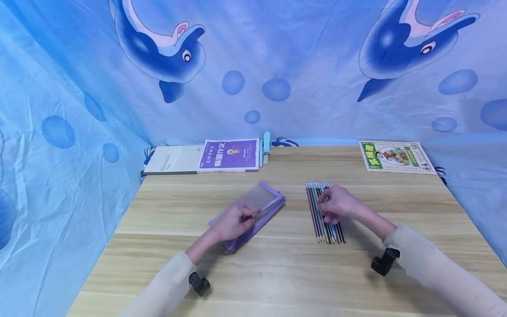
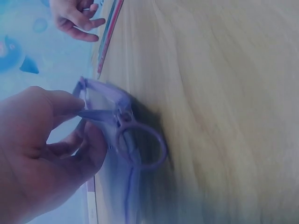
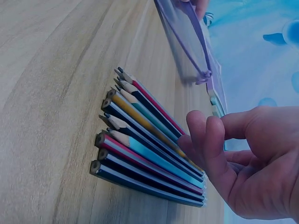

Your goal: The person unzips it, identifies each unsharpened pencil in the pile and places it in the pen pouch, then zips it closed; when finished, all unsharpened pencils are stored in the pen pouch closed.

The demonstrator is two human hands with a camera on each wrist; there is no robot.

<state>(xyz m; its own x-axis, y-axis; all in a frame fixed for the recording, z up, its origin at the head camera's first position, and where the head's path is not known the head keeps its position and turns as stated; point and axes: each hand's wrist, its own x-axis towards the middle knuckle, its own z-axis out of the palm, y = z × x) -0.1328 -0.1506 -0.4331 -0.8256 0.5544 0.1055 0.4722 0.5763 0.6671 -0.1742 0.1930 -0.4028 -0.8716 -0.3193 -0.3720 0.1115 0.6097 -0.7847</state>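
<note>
A translucent zip pouch (image 1: 249, 196) with purple trim lies at a slant left of the table's middle, its mouth parted toward the pencils. My left hand (image 1: 233, 223) pinches its upper edge between thumb and fingers; a purple ring (image 2: 162, 140) hangs from the zip end in the left wrist view. To the right, several pencils (image 1: 314, 211) lie side by side, eraser ends away from me. Some show sharpened tips, others blunt ends, in the right wrist view. Over the row hovers my right hand (image 1: 341, 203), fingers loosely bent at the pencils' upper part, with none gripped.
At the back left lie a white book (image 1: 172, 159) and a purple book (image 1: 229, 155), beside a light-blue stapler-like object (image 1: 266, 143). A green-and-white booklet (image 1: 397, 157) sits at the back right. A blue dolphin-print curtain (image 1: 253, 57) borders the wooden table (image 1: 277, 281).
</note>
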